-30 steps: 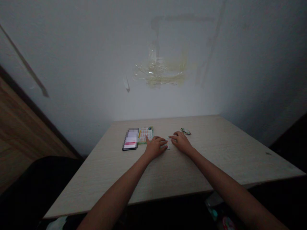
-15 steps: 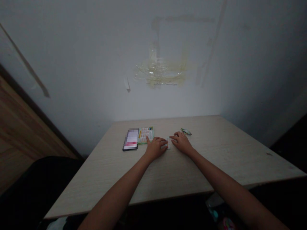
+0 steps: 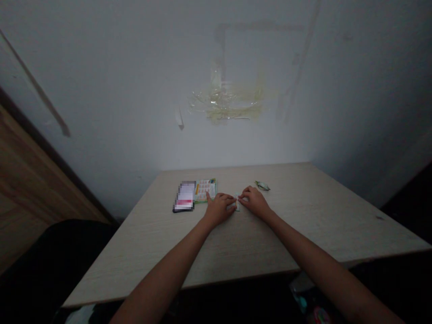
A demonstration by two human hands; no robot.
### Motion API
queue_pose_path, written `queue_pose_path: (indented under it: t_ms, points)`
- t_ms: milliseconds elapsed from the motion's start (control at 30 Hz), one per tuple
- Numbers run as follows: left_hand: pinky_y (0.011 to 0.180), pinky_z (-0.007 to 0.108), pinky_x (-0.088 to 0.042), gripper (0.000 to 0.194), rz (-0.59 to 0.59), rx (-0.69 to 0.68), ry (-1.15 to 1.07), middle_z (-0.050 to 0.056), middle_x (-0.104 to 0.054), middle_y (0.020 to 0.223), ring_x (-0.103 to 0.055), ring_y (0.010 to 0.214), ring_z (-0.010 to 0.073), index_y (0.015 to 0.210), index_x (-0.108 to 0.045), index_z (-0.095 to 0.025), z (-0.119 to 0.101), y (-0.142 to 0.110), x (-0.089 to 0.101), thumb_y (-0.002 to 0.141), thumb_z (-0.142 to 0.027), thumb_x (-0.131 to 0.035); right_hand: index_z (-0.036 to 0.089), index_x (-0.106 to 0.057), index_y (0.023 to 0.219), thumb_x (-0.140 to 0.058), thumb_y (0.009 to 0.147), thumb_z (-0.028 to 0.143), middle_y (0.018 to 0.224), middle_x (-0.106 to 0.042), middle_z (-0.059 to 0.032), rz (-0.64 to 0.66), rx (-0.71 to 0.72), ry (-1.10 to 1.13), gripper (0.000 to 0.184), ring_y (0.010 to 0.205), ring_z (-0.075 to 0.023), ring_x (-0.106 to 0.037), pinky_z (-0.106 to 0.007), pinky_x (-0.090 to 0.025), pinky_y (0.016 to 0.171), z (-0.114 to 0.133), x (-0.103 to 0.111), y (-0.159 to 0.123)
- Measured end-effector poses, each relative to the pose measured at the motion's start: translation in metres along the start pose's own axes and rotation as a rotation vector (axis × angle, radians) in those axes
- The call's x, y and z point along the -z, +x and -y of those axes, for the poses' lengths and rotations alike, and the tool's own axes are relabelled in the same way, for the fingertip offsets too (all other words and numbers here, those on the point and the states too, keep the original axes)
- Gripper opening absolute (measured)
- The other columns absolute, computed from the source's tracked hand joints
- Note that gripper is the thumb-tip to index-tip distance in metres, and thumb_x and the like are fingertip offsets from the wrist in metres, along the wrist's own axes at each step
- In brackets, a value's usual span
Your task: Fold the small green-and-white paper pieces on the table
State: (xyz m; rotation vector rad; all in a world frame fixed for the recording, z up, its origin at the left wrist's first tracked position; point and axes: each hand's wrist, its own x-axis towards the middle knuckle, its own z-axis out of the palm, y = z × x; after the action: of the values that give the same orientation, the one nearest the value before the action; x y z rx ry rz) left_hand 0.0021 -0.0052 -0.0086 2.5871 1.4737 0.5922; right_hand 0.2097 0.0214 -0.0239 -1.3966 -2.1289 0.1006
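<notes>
A small pale printed piece of paper (image 3: 237, 206) lies on the table between my hands. My left hand (image 3: 221, 207) holds down its left side with bent fingertips, while one digit sticks out toward a printed leaflet (image 3: 205, 190). At the paper's upper right, my right hand (image 3: 255, 200) has its thumb and fingertips pinched together on the edge. The fingers cover much of the paper, so its print cannot be read. Beyond my right hand sits a small crumpled green-and-white wrapper or scrap (image 3: 262, 185).
A phone (image 3: 185, 197) with a blurred-out screen lies at the left, touching or overlapping the leaflet. The pale wooden table (image 3: 297, 225) meets a wall (image 3: 135, 112) with peeling clear tape (image 3: 226, 103). Under the table's front edge are dim, coloured things (image 3: 320, 315).
My right hand's fingers have gone from spread apart to pinched together, a little lower on the paper. My left hand has stayed in place.
</notes>
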Motion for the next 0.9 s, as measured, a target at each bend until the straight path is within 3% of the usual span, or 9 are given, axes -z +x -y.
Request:
queue_pose_path:
  t_ms: [233, 900]
  points:
    - [0.106, 0.081, 0.004, 0.032, 0.023, 0.009, 0.028, 0.0, -0.065, 0.13, -0.048, 0.125, 0.0291, 0.123, -0.064, -0.04, 0.001, 0.0, 0.0, 0.093, -0.047, -0.054, 0.023, -0.075, 0.098, -0.069, 0.084, 0.037, 0.106, -0.062, -0.0071, 0.019, -0.005, 0.009, 0.021, 0.101, -0.0208, -0.057, -0.033, -0.044, 0.093, -0.001, 0.001, -0.001]
    - [0.104, 0.082, 0.006, 0.03, -0.008, -0.002, -0.003, -0.001, -0.065, 0.129, -0.048, 0.125, 0.0281, 0.122, -0.064, -0.04, 0.003, -0.001, -0.002, 0.094, -0.045, -0.054, 0.021, -0.068, 0.118, -0.076, 0.075, 0.045, 0.123, -0.057, -0.0124, 0.125, 0.061, 0.054, 0.051, 0.117, -0.0261, -0.053, -0.041, -0.043, 0.101, -0.004, 0.007, -0.01]
